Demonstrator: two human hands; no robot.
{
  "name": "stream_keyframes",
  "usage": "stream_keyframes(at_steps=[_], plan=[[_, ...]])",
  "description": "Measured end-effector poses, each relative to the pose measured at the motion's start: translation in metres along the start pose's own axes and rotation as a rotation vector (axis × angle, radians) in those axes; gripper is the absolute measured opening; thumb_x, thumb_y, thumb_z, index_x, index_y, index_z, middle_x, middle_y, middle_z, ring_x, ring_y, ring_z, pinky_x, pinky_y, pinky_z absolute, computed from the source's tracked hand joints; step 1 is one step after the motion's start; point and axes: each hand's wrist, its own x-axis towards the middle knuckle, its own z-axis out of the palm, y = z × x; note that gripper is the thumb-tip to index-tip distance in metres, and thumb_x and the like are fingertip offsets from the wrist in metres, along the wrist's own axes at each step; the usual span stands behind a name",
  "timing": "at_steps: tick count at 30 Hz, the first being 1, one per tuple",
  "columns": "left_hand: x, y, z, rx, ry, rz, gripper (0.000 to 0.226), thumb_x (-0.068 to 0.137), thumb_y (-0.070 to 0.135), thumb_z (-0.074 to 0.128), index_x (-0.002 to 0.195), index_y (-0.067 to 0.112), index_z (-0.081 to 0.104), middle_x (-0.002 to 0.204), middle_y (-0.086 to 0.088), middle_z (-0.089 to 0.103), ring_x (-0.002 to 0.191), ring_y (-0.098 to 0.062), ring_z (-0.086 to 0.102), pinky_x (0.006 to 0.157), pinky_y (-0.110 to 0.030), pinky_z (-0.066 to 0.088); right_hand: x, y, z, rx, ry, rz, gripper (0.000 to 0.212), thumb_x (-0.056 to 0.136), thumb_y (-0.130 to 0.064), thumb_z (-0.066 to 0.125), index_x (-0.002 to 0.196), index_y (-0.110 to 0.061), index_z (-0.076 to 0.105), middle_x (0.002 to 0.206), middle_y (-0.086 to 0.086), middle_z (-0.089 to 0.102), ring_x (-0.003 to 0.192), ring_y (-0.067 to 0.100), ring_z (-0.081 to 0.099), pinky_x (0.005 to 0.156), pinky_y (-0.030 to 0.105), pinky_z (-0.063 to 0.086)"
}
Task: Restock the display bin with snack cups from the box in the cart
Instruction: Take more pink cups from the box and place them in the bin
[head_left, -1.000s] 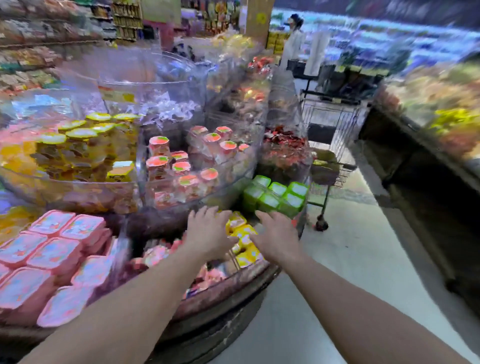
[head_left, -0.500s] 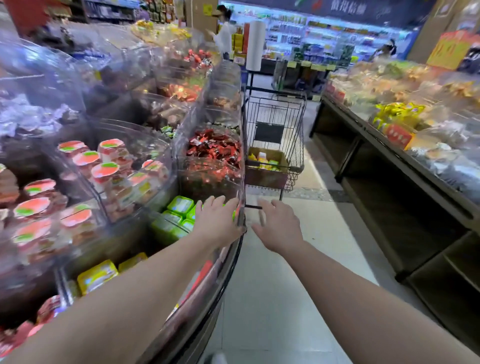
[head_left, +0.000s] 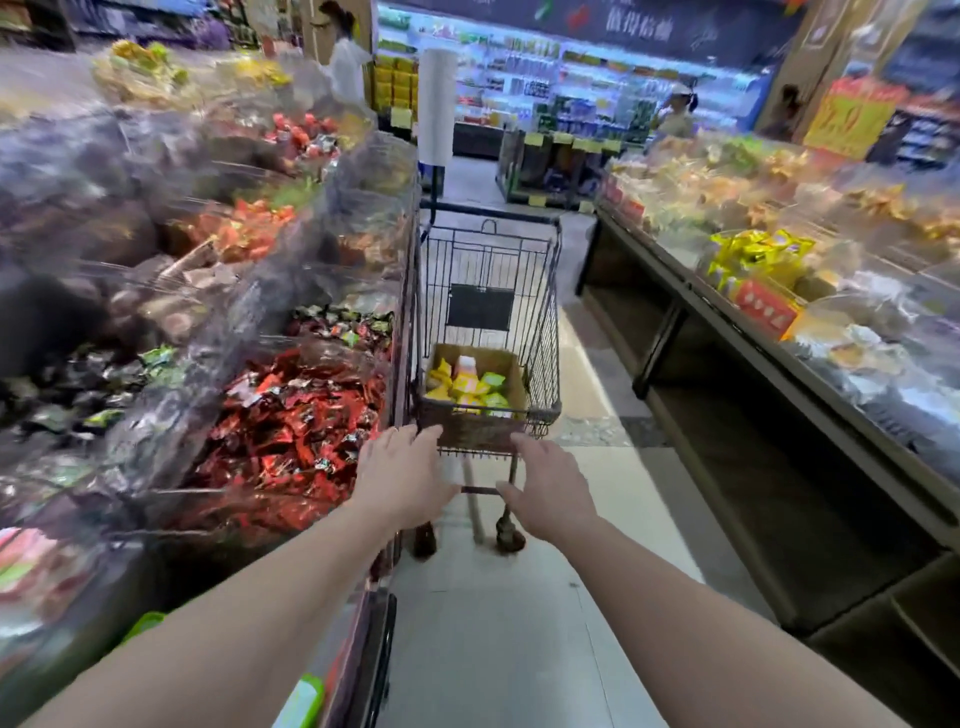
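Observation:
A wire shopping cart (head_left: 545, 312) stands in the aisle straight ahead. Inside it sits an open cardboard box (head_left: 511, 364) holding yellow and green snack cups (head_left: 470, 387). Both my arms reach forward toward the cart's near end. My left hand (head_left: 402, 480) and my right hand (head_left: 550, 491) are empty, fingers straight and spread, just short of the cart and box. The round display with clear bins (head_left: 156, 519) runs along my left; green cups (head_left: 301, 701) show at its lower edge.
Clear bins of red-wrapped sweets (head_left: 296, 426) fill the left display. A long counter (head_left: 779, 374) with bagged snacks lines the right side of the aisle. Two people (head_left: 345, 62) stand far back near the shelves. Tiled floor (head_left: 519, 623) lies between me and the cart.
My view has swung right from the snack-cup bins to the cart. Both hands left the bin's edge and now stretch out toward the cart, which is closer.

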Motion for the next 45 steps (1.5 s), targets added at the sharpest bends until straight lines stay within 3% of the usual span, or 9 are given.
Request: stream_keyframes(at_steps=[7,15,20,24,30,33,37,41,45], plan=[[0.151,0.052,0.03,-0.014,-0.013,-0.034,0.08,0.074,0.061,0.059,0.143,0.03,0.033,0.144,-0.002,0.045,0.134,-0.026,0.04,0.11,-0.042,0.033,0.145,0.084,-0.02,0.023,-0.007,-0.072,0.061,0.082,-0.042,0.063,0.138,-0.028,0.042,0.132,0.007,0.051,0.125,0.028,0.045,0.101,0.039,0.041],[0.281,0.079,0.06,-0.067,-0.011,-0.12,0.075,0.073,0.059,0.062,0.139,0.032,0.039,0.138,0.002,0.051,0.129,-0.023,0.046,0.104,-0.039,0.039,0.295,0.156,-0.05,-0.047,-0.077,-0.15,0.064,0.083,-0.035,0.063,0.141,-0.025,0.038,0.134,0.012,0.049,0.124,0.033,0.045,0.101,0.042,0.041],[0.361,0.046,0.094,-0.07,-0.064,-0.227,0.079,0.057,0.071,0.053,0.128,0.039,0.044,0.128,0.005,0.058,0.12,-0.024,0.054,0.094,-0.041,0.047,0.388,0.161,-0.017,-0.115,-0.181,-0.258,0.07,0.081,-0.041,0.064,0.143,-0.027,0.036,0.137,0.009,0.049,0.125,0.031,0.046,0.102,0.046,0.041],[0.42,0.028,0.112,-0.075,-0.126,-0.213,0.081,0.066,0.058,0.065,0.139,0.034,0.038,0.135,0.002,0.053,0.125,-0.025,0.049,0.099,-0.038,0.044,0.463,0.165,-0.001,-0.107,-0.242,-0.267,0.07,0.082,-0.037,0.067,0.144,-0.028,0.034,0.135,0.011,0.047,0.126,0.032,0.045,0.103,0.044,0.042],[0.492,0.0,0.146,-0.111,-0.232,-0.23,0.085,0.074,0.053,0.066,0.147,0.029,0.03,0.148,-0.001,0.04,0.136,-0.025,0.035,0.111,-0.036,0.031,0.56,0.166,0.044,-0.14,-0.392,-0.327,0.073,0.082,-0.033,0.068,0.146,-0.027,0.033,0.138,0.007,0.046,0.127,0.03,0.044,0.104,0.038,0.04],[0.507,-0.007,0.164,-0.172,-0.263,-0.246,0.081,0.069,0.055,0.062,0.141,0.026,0.039,0.141,-0.003,0.048,0.131,-0.027,0.04,0.107,-0.036,0.035,0.58,0.177,0.079,-0.174,-0.522,-0.359,0.074,0.08,-0.035,0.07,0.145,-0.026,0.036,0.138,0.008,0.047,0.127,0.03,0.045,0.103,0.039,0.041],[0.516,-0.01,0.199,-0.241,-0.315,-0.331,0.089,0.065,0.057,0.056,0.146,0.025,0.035,0.144,-0.005,0.045,0.134,-0.026,0.039,0.11,-0.03,0.028,0.61,0.195,0.128,-0.234,-0.695,-0.404,0.075,0.077,-0.03,0.071,0.144,-0.025,0.036,0.138,0.01,0.047,0.125,0.032,0.046,0.102,0.04,0.042],[0.527,-0.011,0.248,-0.323,-0.336,-0.476,0.087,0.072,0.049,0.071,0.146,0.028,0.032,0.147,0.001,0.04,0.135,-0.022,0.035,0.112,-0.029,0.024,0.644,0.212,0.182,-0.332,-0.803,-0.537,0.071,0.077,-0.028,0.069,0.14,-0.025,0.038,0.134,0.005,0.047,0.123,0.03,0.045,0.096,0.041,0.045],[0.527,0.003,0.291,-0.373,-0.333,-0.654,0.085,0.072,0.049,0.074,0.145,0.029,0.035,0.144,-0.001,0.043,0.133,-0.024,0.036,0.111,-0.03,0.027,0.666,0.233,0.232,-0.405,-0.899,-0.667,0.068,0.075,-0.03,0.072,0.135,-0.022,0.039,0.129,0.006,0.044,0.117,0.03,0.046,0.089,0.04,0.047]])
